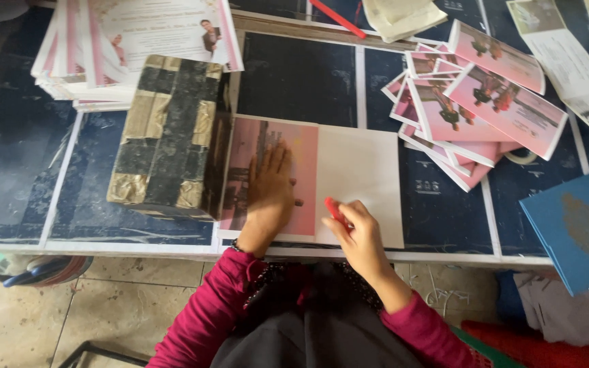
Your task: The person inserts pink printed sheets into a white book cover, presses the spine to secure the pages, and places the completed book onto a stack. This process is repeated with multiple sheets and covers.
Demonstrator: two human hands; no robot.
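Note:
My left hand [268, 194] lies flat, fingers spread, on the pink printed half of an open card [305, 146] on the dark blue table [301, 75]. My right hand [360, 235] grips a small red tool [334, 208] and presses it on the card near the fold, beside the blank white half [363, 170]. A block wrapped in black and gold tape [168, 136] stands against the card's left edge.
A tall stack of printed sheets [131, 41] sits at the back left. Several folded pink cards [472, 112] are fanned out at the right. A blue board [577, 228] overhangs the right front edge. A red stick [339, 18] lies at the back.

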